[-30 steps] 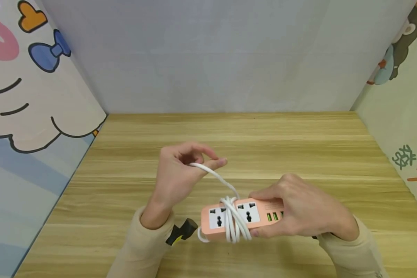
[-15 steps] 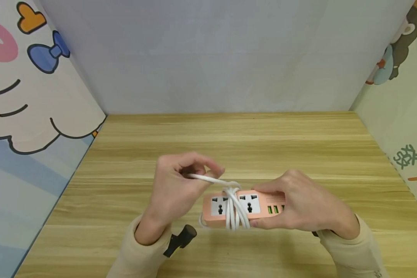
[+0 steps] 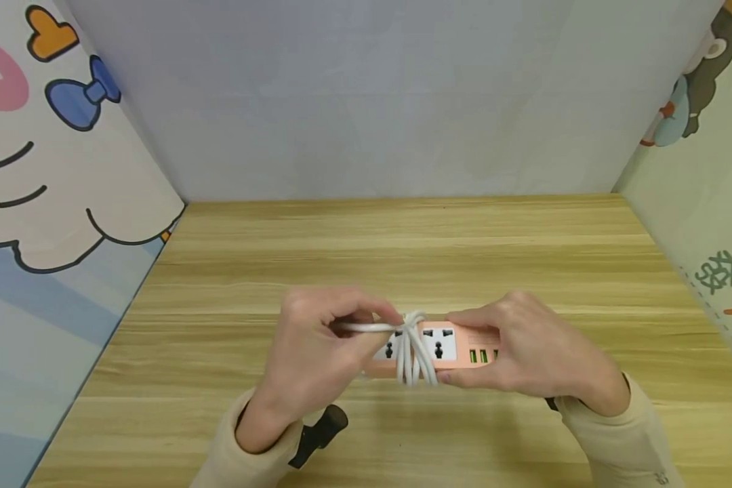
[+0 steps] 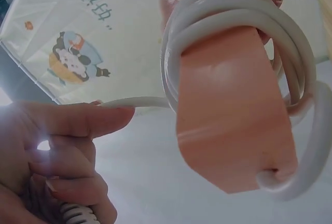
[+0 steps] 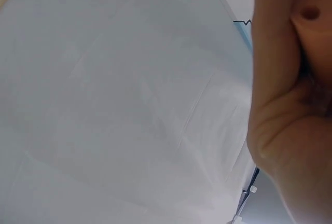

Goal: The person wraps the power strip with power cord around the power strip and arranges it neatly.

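Observation:
A peach power strip (image 3: 462, 346) with white sockets and green USB ports is held above the table, its white cord (image 3: 416, 356) wound several turns around the middle. My right hand (image 3: 537, 349) grips the strip's right end between thumb and fingers. Just left of the turns, my left hand (image 3: 320, 346) pinches the cord's loose length between thumb and index finger. The left wrist view shows the strip's end face (image 4: 233, 105), where the cord comes out of a corner. A ribbed white piece (image 4: 78, 213) sits under the curled left fingers; its rest is hidden.
The wood-grain table (image 3: 402, 251) lies beneath both hands. A pale wall (image 3: 396, 102) rises behind it, with cartoon-printed panels at left (image 3: 67, 176) and right (image 3: 707, 203). A black wrist mount (image 3: 323, 430) juts from the left sleeve.
The strip has risen slightly in the head view. My left hand has come down and closer to the strip, bringing the loose cord across its top. The right hand keeps its grip.

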Action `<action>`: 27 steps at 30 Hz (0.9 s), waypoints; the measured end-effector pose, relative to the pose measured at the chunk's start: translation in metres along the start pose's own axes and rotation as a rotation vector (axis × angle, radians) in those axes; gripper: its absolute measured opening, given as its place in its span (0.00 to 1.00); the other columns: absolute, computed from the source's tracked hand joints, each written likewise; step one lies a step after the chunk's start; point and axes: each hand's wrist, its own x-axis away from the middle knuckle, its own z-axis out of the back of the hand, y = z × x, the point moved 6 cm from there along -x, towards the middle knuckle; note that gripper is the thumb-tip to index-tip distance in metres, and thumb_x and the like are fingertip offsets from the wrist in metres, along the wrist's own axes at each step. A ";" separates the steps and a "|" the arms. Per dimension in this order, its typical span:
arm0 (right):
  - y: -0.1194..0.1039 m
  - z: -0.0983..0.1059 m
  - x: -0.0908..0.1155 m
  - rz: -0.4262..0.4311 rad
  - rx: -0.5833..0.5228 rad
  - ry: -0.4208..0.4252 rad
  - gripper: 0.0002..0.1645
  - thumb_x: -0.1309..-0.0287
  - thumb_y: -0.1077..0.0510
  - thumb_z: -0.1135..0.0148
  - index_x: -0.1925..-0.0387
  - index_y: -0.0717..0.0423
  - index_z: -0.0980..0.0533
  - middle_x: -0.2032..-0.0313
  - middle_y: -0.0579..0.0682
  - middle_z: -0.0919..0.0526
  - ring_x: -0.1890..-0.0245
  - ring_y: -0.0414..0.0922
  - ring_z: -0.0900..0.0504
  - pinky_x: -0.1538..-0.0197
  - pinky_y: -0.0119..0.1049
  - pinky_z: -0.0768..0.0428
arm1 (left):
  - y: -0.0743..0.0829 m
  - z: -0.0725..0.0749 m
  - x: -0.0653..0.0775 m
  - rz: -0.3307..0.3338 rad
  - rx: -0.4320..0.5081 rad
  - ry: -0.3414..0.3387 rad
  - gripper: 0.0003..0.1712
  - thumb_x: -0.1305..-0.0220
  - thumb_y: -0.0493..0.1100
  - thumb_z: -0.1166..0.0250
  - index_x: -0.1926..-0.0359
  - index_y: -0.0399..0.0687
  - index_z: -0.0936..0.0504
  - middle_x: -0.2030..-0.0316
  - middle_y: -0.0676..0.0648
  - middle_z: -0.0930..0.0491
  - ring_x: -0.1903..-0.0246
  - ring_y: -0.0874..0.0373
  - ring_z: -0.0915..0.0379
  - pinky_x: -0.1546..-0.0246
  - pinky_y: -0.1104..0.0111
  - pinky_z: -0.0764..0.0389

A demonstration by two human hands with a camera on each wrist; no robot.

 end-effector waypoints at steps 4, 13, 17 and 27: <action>0.006 0.004 -0.001 -0.025 0.006 0.040 0.17 0.52 0.45 0.20 0.59 0.39 0.14 0.80 0.27 0.23 0.85 0.24 0.33 0.80 0.20 0.34 | 0.001 -0.001 -0.001 -0.003 -0.022 -0.013 0.10 0.47 0.26 0.30 0.69 0.44 0.10 0.84 0.56 0.22 0.86 0.72 0.42 0.85 0.79 0.37; 0.013 0.017 0.000 0.009 0.018 0.202 0.23 0.59 0.50 0.16 0.58 0.48 0.13 0.78 0.35 0.18 0.83 0.25 0.30 0.79 0.21 0.30 | -0.003 -0.002 0.000 0.024 0.050 -0.028 0.10 0.42 0.30 0.29 0.60 0.43 0.10 0.85 0.55 0.24 0.86 0.70 0.42 0.86 0.79 0.41; 0.014 0.023 0.001 0.022 0.016 0.272 0.25 0.62 0.54 0.15 0.57 0.48 0.13 0.77 0.36 0.17 0.83 0.27 0.29 0.78 0.21 0.30 | -0.006 -0.003 -0.001 0.053 0.071 -0.036 0.08 0.39 0.36 0.27 0.58 0.44 0.10 0.82 0.53 0.19 0.86 0.70 0.38 0.86 0.77 0.36; 0.015 0.034 0.005 0.039 -0.028 0.379 0.27 0.66 0.59 0.14 0.57 0.48 0.13 0.78 0.36 0.16 0.85 0.26 0.30 0.80 0.21 0.31 | -0.020 -0.007 -0.002 0.099 0.137 -0.223 0.07 0.30 0.37 0.35 0.62 0.44 0.10 0.82 0.53 0.23 0.84 0.65 0.34 0.84 0.73 0.31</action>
